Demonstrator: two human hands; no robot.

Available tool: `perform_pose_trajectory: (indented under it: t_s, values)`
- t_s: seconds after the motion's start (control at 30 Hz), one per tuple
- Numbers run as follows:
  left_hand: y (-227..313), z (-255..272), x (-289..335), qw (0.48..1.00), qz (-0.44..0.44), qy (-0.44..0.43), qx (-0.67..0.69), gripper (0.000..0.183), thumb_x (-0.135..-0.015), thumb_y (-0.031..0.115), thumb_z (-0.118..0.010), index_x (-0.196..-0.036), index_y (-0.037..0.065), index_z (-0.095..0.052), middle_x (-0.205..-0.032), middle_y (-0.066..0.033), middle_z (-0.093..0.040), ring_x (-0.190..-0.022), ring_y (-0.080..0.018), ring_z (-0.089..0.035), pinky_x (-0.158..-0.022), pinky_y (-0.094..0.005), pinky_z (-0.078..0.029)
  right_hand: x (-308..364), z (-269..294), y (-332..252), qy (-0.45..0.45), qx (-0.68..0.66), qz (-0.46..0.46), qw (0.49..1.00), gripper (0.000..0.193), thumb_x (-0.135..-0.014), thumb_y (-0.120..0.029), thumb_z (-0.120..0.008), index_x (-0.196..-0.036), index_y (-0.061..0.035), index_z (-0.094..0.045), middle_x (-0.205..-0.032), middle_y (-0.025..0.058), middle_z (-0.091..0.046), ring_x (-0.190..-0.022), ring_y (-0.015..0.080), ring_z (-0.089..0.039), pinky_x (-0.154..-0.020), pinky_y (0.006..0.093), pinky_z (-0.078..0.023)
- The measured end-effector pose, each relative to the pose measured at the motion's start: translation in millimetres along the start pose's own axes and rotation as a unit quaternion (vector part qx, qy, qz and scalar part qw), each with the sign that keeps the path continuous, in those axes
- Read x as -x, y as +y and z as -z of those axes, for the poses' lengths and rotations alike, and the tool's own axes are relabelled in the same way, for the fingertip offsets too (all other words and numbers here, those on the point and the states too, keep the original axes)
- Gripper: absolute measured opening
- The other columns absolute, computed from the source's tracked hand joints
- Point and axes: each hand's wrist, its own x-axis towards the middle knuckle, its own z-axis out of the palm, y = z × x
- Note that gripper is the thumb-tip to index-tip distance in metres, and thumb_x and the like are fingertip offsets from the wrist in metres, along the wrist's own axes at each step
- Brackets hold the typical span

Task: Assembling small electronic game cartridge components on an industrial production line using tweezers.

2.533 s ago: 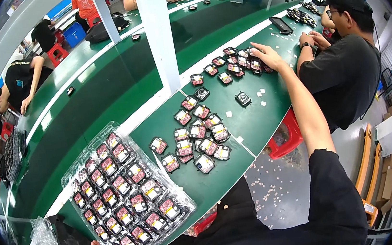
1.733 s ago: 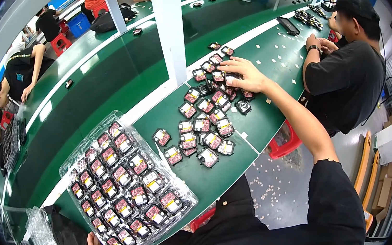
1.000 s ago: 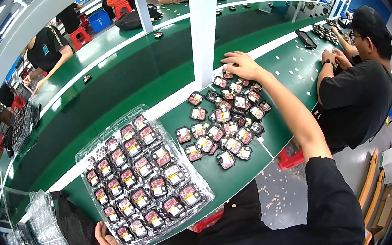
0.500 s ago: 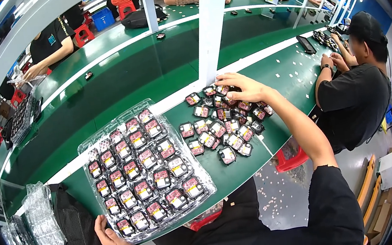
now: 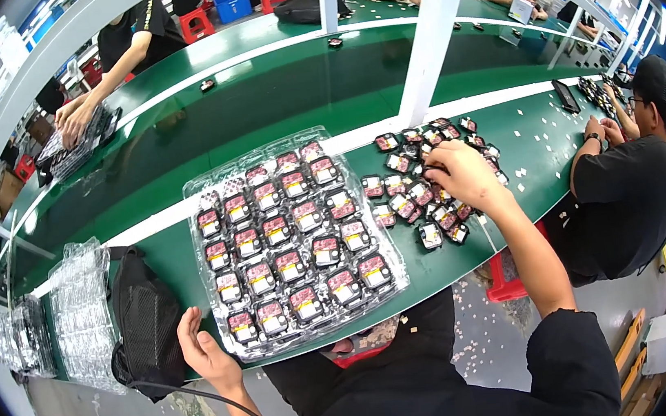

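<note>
A clear plastic blister tray lies on the green bench, its pockets mostly filled with small black cases bearing pink and white faces. A few pockets at its far left corner hold no case. My left hand is beside the tray's near left corner, fingers apart and holding nothing. To the right of the tray lies a loose pile of the same cases. Over that pile my right hand has its fingers bent and drawn together at the tips; what is between them is hidden.
A black mesh bag and stacked clear trays lie left of the filled tray. A white post rises behind the pile. At the right a co-worker sits at the bench; small pale chips are scattered between us.
The view has swung, so the bench appears farther right. My right hand has come nearer over the pile, and its spread fingers have curled in. My left hand stays by the tray corner.
</note>
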Motion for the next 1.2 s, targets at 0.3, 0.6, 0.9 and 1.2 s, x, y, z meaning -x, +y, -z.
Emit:
perform_pose_trajectory:
  t_s: [0.3,0.6,0.9,1.2]
  values:
    - [56,12,33,0.973,-0.190,0.022,-0.131,0.056,-0.105,0.050,-0.054,-0.127,-0.001,-0.057,-0.128,-0.0188,-0.057,-0.108,-0.0250,-0.058,-0.085,-0.0358,-0.047,54,29,-139,-0.011,-0.441,0.081,0.894,0.020,-0.085,-0.005,-0.081,-0.103,0.0005,-0.073,-0.092,0.0096,-0.073,-0.072,0.0129,-0.069,-0.064,0.0265,-0.055]
    - [132,-26,69,0.916,0.048,-0.262,0.299,0.072,-0.083,0.059,-0.078,-0.121,-0.001,-0.068,-0.124,-0.0236,-0.059,-0.104,-0.0304,-0.068,-0.086,-0.0391,-0.058,105,6,-209,-0.205,-0.649,0.019,0.732,0.023,-0.094,-0.012,-0.076,-0.110,0.0009,-0.065,-0.090,0.0058,-0.072,-0.079,0.0129,-0.072,-0.068,0.0289,-0.057]
    - [143,-43,72,0.739,0.294,-0.221,0.564,0.065,-0.083,0.029,-0.088,-0.130,0.006,-0.049,-0.122,-0.0168,-0.060,-0.108,-0.0337,-0.068,-0.084,-0.0427,-0.061,29,1,-116,0.125,-0.122,-0.122,0.977,0.019,-0.093,-0.023,-0.070,-0.095,-0.0044,-0.074,-0.087,0.0140,-0.071,-0.073,0.0360,-0.068,-0.069,0.0472,-0.054]
    - [146,-51,69,0.786,0.236,-0.212,0.531,0.065,-0.075,0.009,-0.092,-0.123,0.013,-0.048,-0.127,-0.0115,-0.055,-0.129,-0.0334,-0.058,-0.106,-0.0441,-0.055,-34,-53,-106,-0.099,0.064,-0.090,0.989,0.026,-0.084,-0.029,-0.075,-0.094,-0.0041,-0.073,-0.100,0.0161,-0.070,-0.097,0.0367,-0.071,-0.084,0.0464,-0.058]
